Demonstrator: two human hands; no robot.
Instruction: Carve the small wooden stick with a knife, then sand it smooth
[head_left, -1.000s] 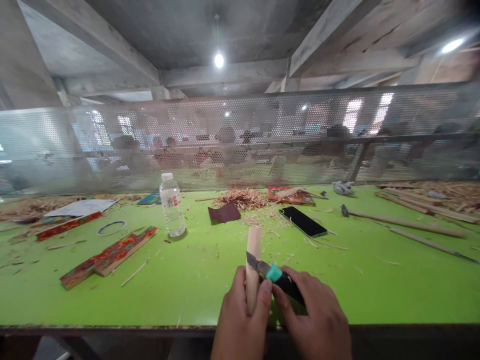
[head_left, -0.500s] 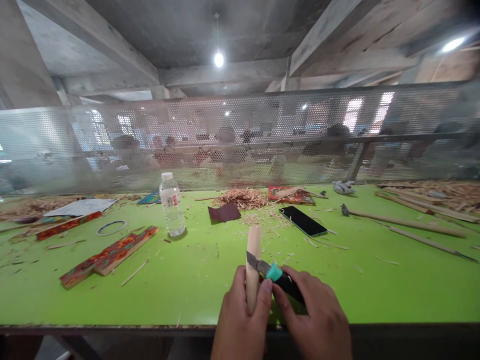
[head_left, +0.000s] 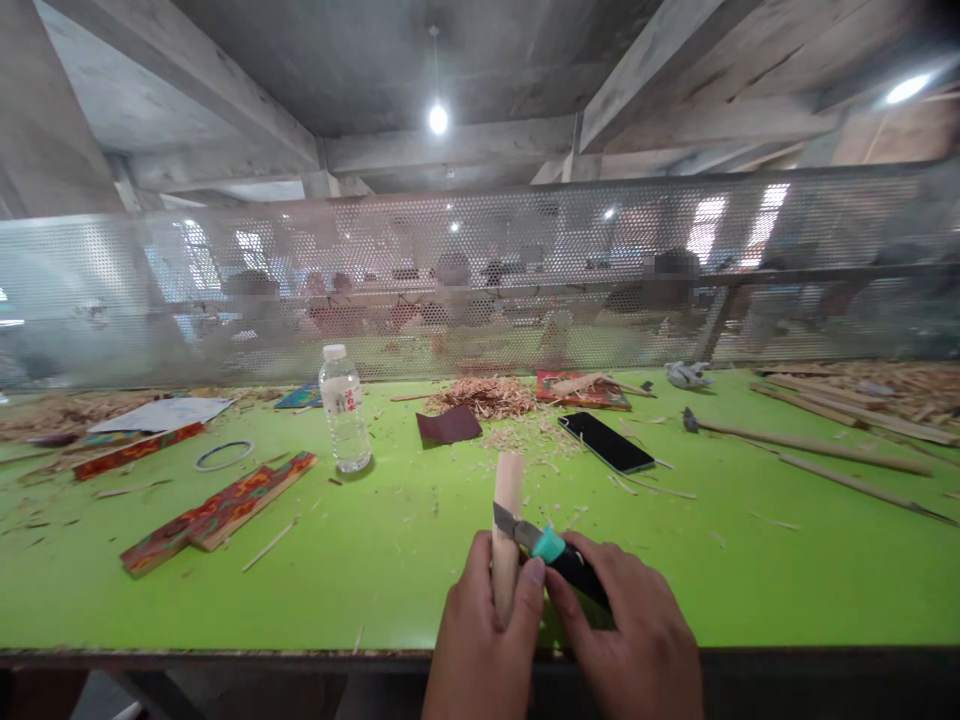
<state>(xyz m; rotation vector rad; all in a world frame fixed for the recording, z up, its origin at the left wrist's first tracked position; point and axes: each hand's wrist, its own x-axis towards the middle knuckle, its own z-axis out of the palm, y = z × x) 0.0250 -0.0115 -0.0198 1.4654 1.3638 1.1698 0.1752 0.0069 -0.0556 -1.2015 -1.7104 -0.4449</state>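
A pale strip of wood (head_left: 508,490) stands tilted near the front edge of the green table (head_left: 390,570), its lower part in the grip of my left hand (head_left: 487,630). My right hand (head_left: 630,620) is closed around the black handle of a utility knife (head_left: 574,570) with a turquoise collar. The knife's blade lies across the face of the wood, pointing left. My left thumb is close to the knife's collar; whether it presses on it I cannot tell. The lower end of the wood is hidden in my left hand.
A water bottle (head_left: 345,415) stands left of centre. Beyond my hands are a dark red sandpaper piece (head_left: 448,426), wood shavings (head_left: 487,397) and a phone (head_left: 606,442). Painted wood pieces (head_left: 217,515) lie left, long-handled tools (head_left: 810,445) right. A perforated screen (head_left: 420,260) runs behind; people sit beyond it.
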